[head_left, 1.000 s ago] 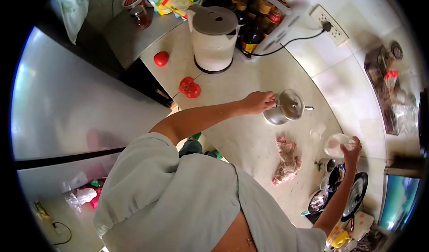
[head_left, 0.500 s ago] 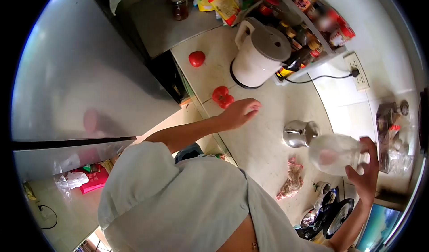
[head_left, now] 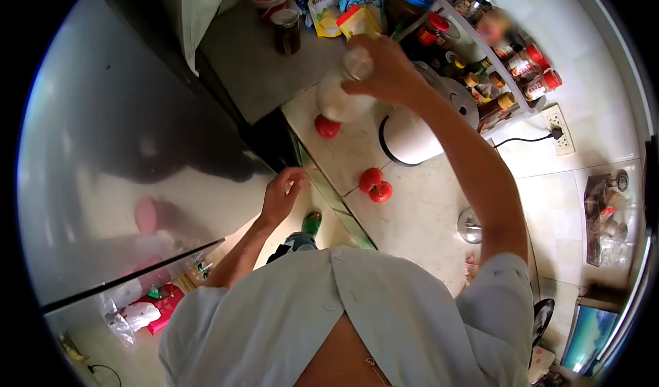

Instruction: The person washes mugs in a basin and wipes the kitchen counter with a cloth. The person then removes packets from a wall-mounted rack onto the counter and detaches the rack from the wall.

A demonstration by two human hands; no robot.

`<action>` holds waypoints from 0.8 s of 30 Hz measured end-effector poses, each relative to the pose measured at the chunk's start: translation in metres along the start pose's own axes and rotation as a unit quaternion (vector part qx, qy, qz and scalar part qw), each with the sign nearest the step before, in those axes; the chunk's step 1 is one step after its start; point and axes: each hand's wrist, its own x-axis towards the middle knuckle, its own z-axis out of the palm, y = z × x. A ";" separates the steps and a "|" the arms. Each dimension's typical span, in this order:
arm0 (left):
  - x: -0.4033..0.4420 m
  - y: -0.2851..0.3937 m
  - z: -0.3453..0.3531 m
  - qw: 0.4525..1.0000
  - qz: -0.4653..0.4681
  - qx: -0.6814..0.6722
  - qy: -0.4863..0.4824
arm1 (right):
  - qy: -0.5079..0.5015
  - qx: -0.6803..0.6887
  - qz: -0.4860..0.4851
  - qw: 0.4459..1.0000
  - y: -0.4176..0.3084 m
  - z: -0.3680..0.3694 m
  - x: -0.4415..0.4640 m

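My right hand (head_left: pixel 388 71) reaches across the counter with its fingers around the neck end of a translucent jar (head_left: pixel 336 98). The jar is tilted, its wide body just above and behind a red tomato (head_left: pixel 327 127); whether it touches the counter I cannot tell. Two more tomatoes (head_left: pixel 376 186) lie together nearer to me. My left hand (head_left: pixel 281 193) hangs beyond the counter's edge, near the fridge, fingers loosely bent, thumb apart, with nothing visible in it. Behind my right forearm stands a white electric kettle (head_left: pixel 412 136), partly covered.
Spice jars and bottles fill a rack (head_left: pixel 473 40) by the wall. A dark-filled glass jar (head_left: pixel 285 33) and food packets (head_left: pixel 329 6) stand at the back. The fridge (head_left: pixel 137 126) rises on the left. A metal pot (head_left: pixel 469 225) is partly behind my right arm.
My right hand has carried the jar from the right side over to the tomato at the back left. My left hand has drawn back off the counter, and the view has shifted.
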 end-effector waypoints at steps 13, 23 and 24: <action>-0.025 -0.035 -0.033 0.996 -0.082 0.004 -0.020 | 0.043 -0.098 0.091 0.990 0.082 0.138 0.175; -0.012 -0.041 -0.032 0.997 -0.063 0.016 -0.050 | 0.114 -0.125 0.126 0.978 0.117 0.178 0.219; -0.013 -0.042 -0.030 0.996 -0.070 0.023 -0.056 | 0.120 -0.140 0.097 0.978 0.093 0.157 0.197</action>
